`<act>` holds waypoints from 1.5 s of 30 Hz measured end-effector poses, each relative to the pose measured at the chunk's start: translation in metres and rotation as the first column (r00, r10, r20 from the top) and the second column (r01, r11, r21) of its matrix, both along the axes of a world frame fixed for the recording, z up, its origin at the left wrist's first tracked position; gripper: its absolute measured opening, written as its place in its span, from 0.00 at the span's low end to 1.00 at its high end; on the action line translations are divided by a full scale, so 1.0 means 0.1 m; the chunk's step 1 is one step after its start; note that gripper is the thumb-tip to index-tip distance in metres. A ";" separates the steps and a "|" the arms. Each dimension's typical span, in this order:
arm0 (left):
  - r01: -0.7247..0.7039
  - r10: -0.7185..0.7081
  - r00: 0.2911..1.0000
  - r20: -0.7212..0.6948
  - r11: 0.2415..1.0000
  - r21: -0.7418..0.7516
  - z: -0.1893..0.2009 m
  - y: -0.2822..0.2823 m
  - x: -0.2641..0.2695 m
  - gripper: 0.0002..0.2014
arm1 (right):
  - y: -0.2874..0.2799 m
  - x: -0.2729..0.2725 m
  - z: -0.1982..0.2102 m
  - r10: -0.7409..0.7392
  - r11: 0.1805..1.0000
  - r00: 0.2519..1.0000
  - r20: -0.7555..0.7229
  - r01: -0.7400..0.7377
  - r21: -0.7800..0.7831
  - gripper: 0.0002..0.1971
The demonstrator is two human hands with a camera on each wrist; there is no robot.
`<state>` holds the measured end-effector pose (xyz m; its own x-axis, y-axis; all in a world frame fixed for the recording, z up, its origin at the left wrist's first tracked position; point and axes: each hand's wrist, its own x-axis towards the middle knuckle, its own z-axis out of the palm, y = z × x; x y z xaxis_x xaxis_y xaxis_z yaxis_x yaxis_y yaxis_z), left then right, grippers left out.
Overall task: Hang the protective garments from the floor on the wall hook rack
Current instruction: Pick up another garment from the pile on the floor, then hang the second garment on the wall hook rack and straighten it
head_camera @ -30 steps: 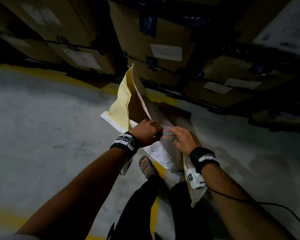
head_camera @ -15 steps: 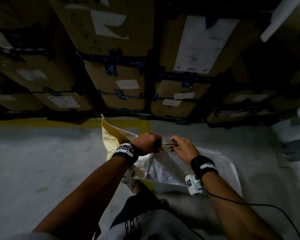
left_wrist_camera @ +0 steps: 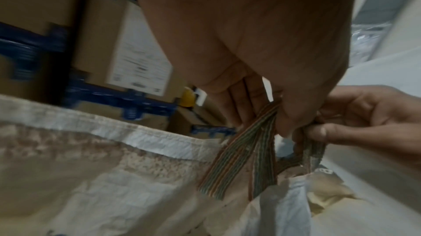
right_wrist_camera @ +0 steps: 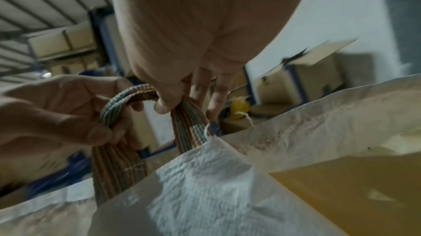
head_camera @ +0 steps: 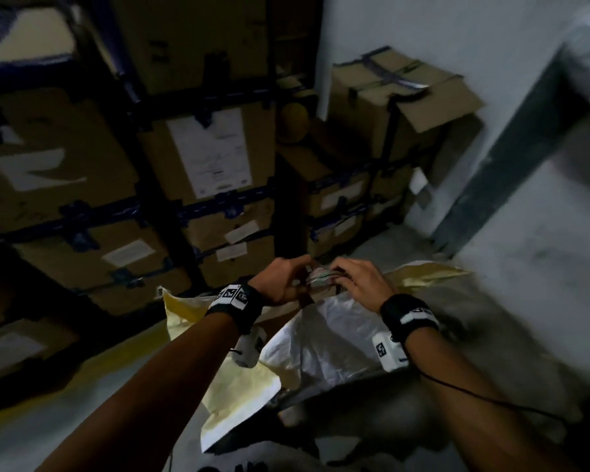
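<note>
Both hands hold a white-and-yellow garment point(head_camera: 327, 335) above the floor: the left hand point(head_camera: 280, 279) and right hand point(head_camera: 360, 281) each pinch its striped strap point(left_wrist_camera: 241, 151), before blurred, seemingly cardboard boxes point(head_camera: 205, 155).

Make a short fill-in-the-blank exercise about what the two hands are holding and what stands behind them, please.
1. Both the left hand and the right hand grip the garment's ______ loop.
2. The garment is white outside and ______ inside.
3. Behind the hands, cardboard boxes are bound with ______ straps.
4. The yellow round object lies among the ______.

Missing words: striped; yellow; blue; boxes
</note>
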<state>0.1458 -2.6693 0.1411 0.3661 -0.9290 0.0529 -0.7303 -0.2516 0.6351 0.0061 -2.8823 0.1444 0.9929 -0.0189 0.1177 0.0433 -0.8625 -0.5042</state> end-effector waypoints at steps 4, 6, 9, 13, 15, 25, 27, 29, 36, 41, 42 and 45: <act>0.103 -0.102 0.995 0.025 0.992 -0.078 0.25 -0.68 -0.01 0.16 | -0.53 -0.23 0.28 -0.122 0.993 0.992 0.040 0.122 -0.002 0.08; 0.160 -0.157 0.987 0.045 0.983 -0.085 0.37 -1.06 0.04 0.16 | -0.81 -0.32 0.40 -0.186 0.982 0.981 0.056 0.187 -0.002 0.08; 0.262 -0.255 0.963 0.085 0.961 -0.087 0.50 -1.71 0.18 0.18 | -1.24 -0.41 0.55 -0.272 0.961 0.958 0.086 0.275 -0.020 0.09; 0.367 -0.348 0.924 0.156 0.924 -0.107 0.70 -2.60 0.35 0.21 | -1.77 -0.49 0.86 -0.424 0.903 0.903 0.061 0.427 -0.046 0.14; 0.433 -0.411 0.898 0.158 0.890 -0.146 0.83 -3.03 0.41 0.21 | -2.02 -0.54 1.05 -0.477 0.875 0.877 0.057 0.480 -0.062 0.14; 0.695 -0.672 0.715 0.194 0.652 -0.303 1.89 -4.87 0.31 0.23 | -3.26 -0.91 2.00 -0.600 0.735 0.751 0.275 0.654 -0.181 0.08; 0.717 -0.685 0.693 0.225 0.621 -0.316 2.16 -5.22 0.23 0.22 | -3.53 -1.02 2.24 -0.589 0.711 0.737 0.333 0.668 -0.222 0.08; 0.734 -0.687 0.676 0.267 0.593 -0.332 2.46 -5.56 0.15 0.22 | -3.80 -1.13 2.50 -0.567 0.682 0.722 0.396 0.681 -0.265 0.07; 0.775 -0.741 0.617 0.266 0.512 -0.370 3.61 -6.72 -0.24 0.18 | -4.80 -1.55 3.57 -0.546 0.549 0.679 0.491 0.733 -0.403 0.12; 0.765 -0.766 0.606 0.214 0.487 -0.420 4.44 -7.43 -0.56 0.16 | -5.46 -1.85 4.37 -0.540 0.514 0.641 0.545 0.764 -0.390 0.12; 0.763 -0.762 0.608 0.223 0.484 -0.429 4.59 -7.56 -0.63 0.15 | -5.60 -1.92 4.52 -0.539 0.500 0.634 0.554 0.770 -0.396 0.12; 0.761 -0.746 0.616 0.255 0.478 -0.438 4.98 -7.94 -0.83 0.15 | -5.97 -2.06 4.91 -0.540 0.438 0.615 0.575 0.789 -0.432 0.12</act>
